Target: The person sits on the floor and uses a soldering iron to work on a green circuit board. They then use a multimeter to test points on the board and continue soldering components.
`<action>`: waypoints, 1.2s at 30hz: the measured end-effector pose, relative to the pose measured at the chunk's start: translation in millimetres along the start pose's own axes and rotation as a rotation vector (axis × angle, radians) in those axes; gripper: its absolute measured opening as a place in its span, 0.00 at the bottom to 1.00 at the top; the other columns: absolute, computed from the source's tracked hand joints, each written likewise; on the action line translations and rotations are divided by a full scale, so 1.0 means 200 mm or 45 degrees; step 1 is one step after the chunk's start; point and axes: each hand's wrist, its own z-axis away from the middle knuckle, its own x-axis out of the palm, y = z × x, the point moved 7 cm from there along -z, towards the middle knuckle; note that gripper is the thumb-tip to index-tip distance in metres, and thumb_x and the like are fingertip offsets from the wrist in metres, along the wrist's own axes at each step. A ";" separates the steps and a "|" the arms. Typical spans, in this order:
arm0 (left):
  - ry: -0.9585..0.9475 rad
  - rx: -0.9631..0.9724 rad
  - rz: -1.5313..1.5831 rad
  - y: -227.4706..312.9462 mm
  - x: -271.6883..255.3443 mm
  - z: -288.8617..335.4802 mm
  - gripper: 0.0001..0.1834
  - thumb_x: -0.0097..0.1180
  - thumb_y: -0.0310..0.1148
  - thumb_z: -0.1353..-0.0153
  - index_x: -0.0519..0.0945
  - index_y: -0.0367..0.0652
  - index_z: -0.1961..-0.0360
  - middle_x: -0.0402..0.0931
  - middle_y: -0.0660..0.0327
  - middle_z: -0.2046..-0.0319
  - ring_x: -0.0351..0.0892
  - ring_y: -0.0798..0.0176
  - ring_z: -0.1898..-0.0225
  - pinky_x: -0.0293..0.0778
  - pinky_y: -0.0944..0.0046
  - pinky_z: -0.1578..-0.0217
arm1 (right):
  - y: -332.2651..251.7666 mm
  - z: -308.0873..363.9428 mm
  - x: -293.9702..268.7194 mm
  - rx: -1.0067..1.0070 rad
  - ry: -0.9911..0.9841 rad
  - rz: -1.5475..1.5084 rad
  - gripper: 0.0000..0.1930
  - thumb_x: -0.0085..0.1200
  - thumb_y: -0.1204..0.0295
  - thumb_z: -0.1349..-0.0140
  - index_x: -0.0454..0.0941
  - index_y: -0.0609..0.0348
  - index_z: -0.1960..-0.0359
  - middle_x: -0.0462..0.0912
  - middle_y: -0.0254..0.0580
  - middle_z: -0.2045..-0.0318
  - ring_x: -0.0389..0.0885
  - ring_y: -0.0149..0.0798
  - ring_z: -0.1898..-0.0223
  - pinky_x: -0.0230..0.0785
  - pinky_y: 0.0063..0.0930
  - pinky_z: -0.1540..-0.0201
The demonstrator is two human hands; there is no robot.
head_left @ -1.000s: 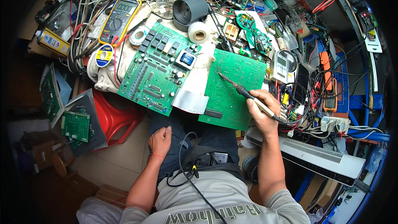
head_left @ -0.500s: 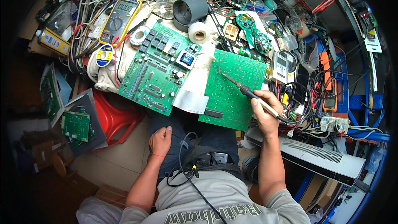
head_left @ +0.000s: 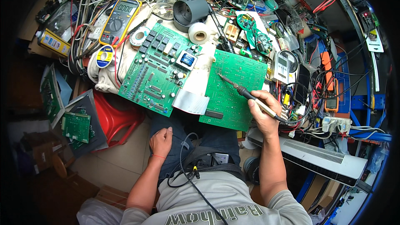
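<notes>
My right hand (head_left: 266, 113) grips a soldering iron (head_left: 246, 93) by its handle. Its thin tip points to the upper left and is at or just over a bare green circuit board (head_left: 237, 68); contact I cannot make out. One long dark chip (head_left: 214, 114) sits near that board's lower edge. Left of it lies a populated green circuit board (head_left: 160, 68) with relays, chips and a blue transformer (head_left: 187, 59). A grey ribbon cable (head_left: 191, 102) spans the gap between the boards. My left hand (head_left: 161, 141) rests on my thigh, fingers curled into a fist.
A yellow multimeter (head_left: 119, 18) and a solder spool (head_left: 105, 56) lie at the left. Beyond the boards stand a grey cylindrical holder (head_left: 189, 11) and a white tape roll (head_left: 200, 33). Tangled cables and parts crowd the right. A red stool (head_left: 118, 118) stands at the lower left.
The soldering iron, with my right hand, has shifted slightly left across the bare board. My left hand has stayed in place.
</notes>
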 end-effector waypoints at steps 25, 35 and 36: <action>0.004 0.001 -0.008 0.00 -0.01 0.00 0.22 0.57 0.45 0.27 0.77 0.40 0.75 0.78 0.48 0.76 0.80 0.37 0.70 0.69 0.42 0.70 | -0.01 0.02 -0.03 -0.092 0.064 -0.052 0.12 0.69 0.78 0.39 0.85 0.65 0.54 0.86 0.42 0.61 0.82 0.30 0.64 0.74 0.24 0.60; -0.004 0.069 0.005 -0.02 0.02 -0.01 0.21 0.57 0.44 0.27 0.81 0.40 0.74 0.82 0.49 0.74 0.82 0.39 0.69 0.73 0.45 0.68 | 0.05 0.07 -0.26 -0.040 0.419 -0.327 0.13 0.66 0.77 0.34 0.82 0.67 0.49 0.85 0.41 0.56 0.83 0.28 0.60 0.75 0.23 0.54; -0.002 0.067 -0.019 -0.02 0.02 -0.01 0.21 0.57 0.44 0.27 0.82 0.40 0.74 0.83 0.49 0.73 0.83 0.40 0.69 0.74 0.46 0.67 | 0.04 0.05 -0.31 -0.046 0.499 -0.410 0.14 0.64 0.76 0.32 0.81 0.69 0.47 0.86 0.42 0.57 0.85 0.30 0.60 0.77 0.24 0.53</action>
